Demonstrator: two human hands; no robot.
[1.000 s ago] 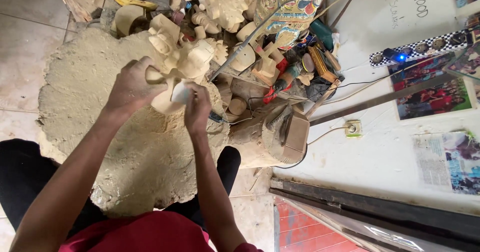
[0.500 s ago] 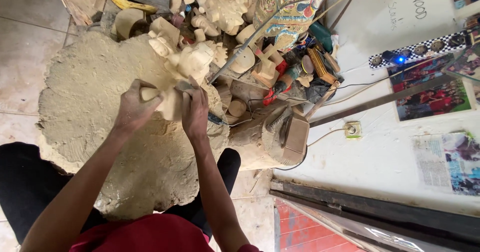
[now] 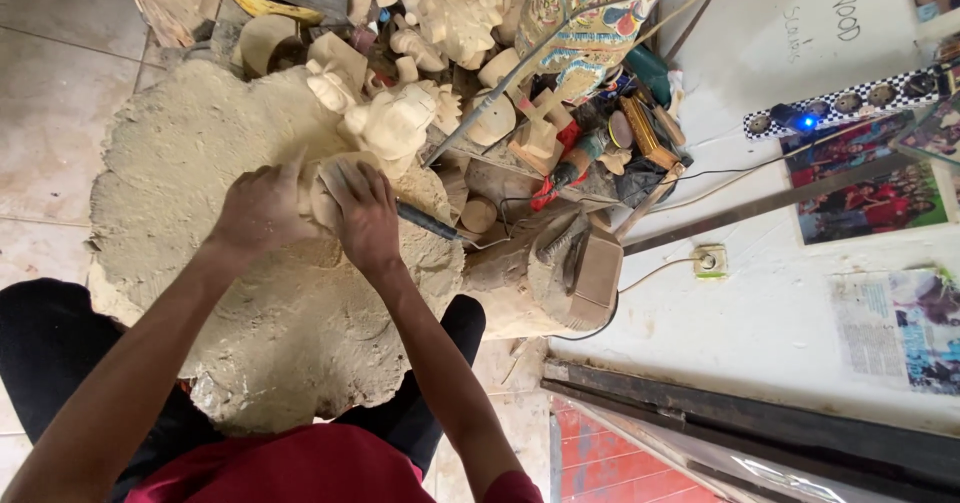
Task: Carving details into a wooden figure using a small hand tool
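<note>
My left hand grips a small pale wooden carving over a dust-covered cloth on my lap. My right hand presses flat against the same carving from the right, and what it holds is hidden under the palm. A dark-handled tool lies just right of my right hand on the cloth. Beyond the hands sits a pile of unfinished pale carvings.
Farther off lie more pale wooden figures, a painted carving, and hand tools. A wooden block stands to the right. A wall socket, cables and posters are on the white wall.
Both hands have drawn nearer to me with the carving, away from the pile. My right hand now lies flat over the piece.
</note>
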